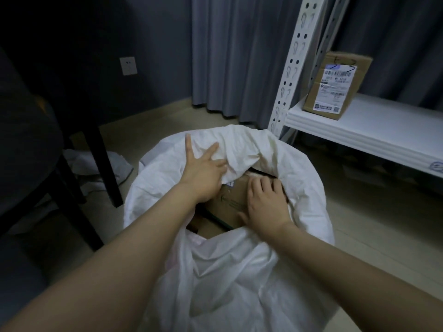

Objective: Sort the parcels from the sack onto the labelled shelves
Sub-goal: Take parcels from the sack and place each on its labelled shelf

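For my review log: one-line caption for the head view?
Left hand pressed on the white sack, right hand resting on a parcel inside.

The shipping label (334, 88) on the box (359, 75) on the shelf (371, 130) carries barcodes; its print is too blurred to read.
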